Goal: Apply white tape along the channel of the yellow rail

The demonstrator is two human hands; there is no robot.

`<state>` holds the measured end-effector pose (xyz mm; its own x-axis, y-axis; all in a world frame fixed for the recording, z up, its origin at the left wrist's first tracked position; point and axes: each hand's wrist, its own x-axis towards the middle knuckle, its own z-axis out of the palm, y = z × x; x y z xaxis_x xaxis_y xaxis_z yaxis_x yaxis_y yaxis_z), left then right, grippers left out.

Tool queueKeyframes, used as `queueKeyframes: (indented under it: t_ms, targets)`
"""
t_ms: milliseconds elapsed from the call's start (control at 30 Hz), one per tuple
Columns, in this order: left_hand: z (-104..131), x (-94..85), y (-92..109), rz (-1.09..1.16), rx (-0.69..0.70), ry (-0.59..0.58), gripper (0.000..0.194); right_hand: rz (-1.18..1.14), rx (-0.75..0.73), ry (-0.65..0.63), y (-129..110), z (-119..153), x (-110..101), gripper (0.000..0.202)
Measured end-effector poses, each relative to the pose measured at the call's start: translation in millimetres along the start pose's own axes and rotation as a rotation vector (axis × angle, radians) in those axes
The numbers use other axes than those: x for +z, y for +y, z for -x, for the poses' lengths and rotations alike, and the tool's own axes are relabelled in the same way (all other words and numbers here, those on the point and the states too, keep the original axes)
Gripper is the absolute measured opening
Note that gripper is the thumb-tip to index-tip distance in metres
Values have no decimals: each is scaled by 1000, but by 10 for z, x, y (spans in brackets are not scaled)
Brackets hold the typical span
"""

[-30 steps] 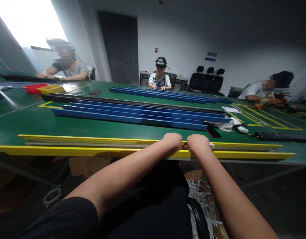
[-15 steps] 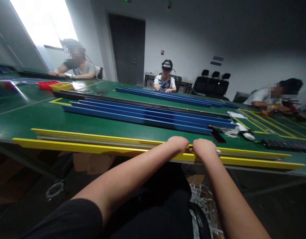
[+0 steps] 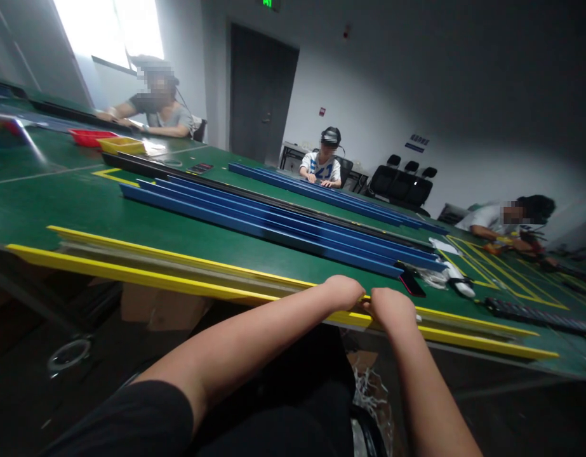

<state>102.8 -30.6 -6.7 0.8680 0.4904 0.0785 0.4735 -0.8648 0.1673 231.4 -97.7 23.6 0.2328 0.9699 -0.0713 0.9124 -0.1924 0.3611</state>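
A long yellow channel-shaped bar lies along the near edge of the green table, its two raised sides running past both hands. My left hand is closed over the channel right of its middle, fingers curled down and mostly hidden. Close beside it, almost touching, my right hand is closed too, thumb and fingers drawn together inside the channel. Whatever they pinch between them is too small and covered to make out. A bit of something white peeks out just right of my right hand.
Blue channel bars lie beyond the yellow one, with a black bar behind them. A phone and a power strip lie to the right. Red and yellow trays stand far left. Several people sit around the table.
The view has tilted, so the table and bars slope more steeply down to the right. Both hands stay together at the same place on the yellow bar.
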Motion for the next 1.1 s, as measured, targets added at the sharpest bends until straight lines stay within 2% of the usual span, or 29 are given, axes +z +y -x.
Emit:
queueKeyframes:
  t_ms: [167,267,433,600,733,900,1100]
  targets:
    - [224,-62,-212,-22,-5,-35,20,-14,-30,44,-261,46,-96,39]
    - [452,-113,-453,-29,-23,-53,21,-41,-72,69,-553,45,-220,43]
    - [865,-186,-867,-1,-40,-66,33,-54,-136,29,-1087,3,-480,37]
    - [1161,-256,-1114,31,-21,-71,36,-82,-204,13,-1415,-19,-626,37]
    - [1255,-297,-1147,50,-29,-80,34,-74,-255,9,-1453,-17,-657,43]
    - [1249,-311,-1105,29,-120,-93,27,-66,-316,-24,-1341,-37,-673,55]
    - [1243,-328,-1086,-22,-160,-140,24,-166,-460,-109,-1080,-77,-708,43]
